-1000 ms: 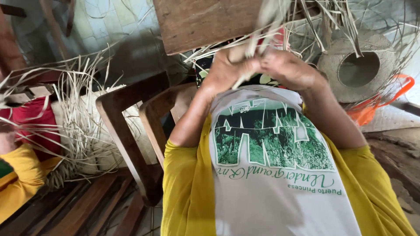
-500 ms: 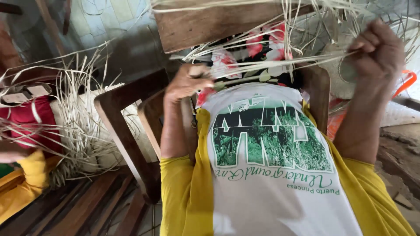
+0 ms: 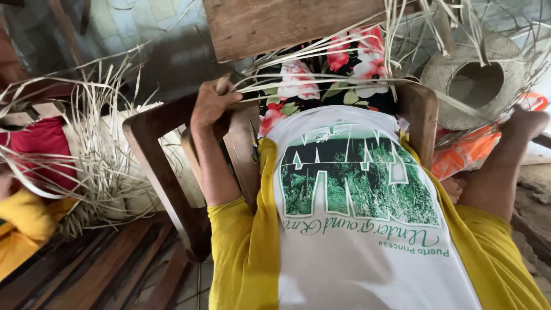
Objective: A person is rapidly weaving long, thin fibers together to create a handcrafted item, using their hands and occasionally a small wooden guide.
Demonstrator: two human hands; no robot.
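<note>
My left hand (image 3: pixel 211 103) is closed around a bunch of pale straw strands (image 3: pixel 298 77) at the top of a wooden chair arm (image 3: pixel 158 166). The strands run right across my lap, over a floral cloth (image 3: pixel 350 63). My right hand (image 3: pixel 525 123) is stretched far out to the right in a fist, and a thin strand (image 3: pixel 459 106) runs from the weave to it. A wooden board (image 3: pixel 281 26) lies beyond my lap with more strands hanging over it. My white and yellow shirt fills the lower middle.
A half-woven straw hat (image 3: pixel 476 80) sits upper right above an orange plastic item (image 3: pixel 468 158). At left lies a loose straw bundle (image 3: pixel 103 166) by a red cloth (image 3: pixel 40 143) and another person's yellow sleeve (image 3: pixel 17 235). Wooden slats (image 3: pixel 97 275) cross the floor.
Both hands were together at the weave. My right hand has swung out and down to the right, drawing a strand; my left hand has shifted left to the chair arm with the strands.
</note>
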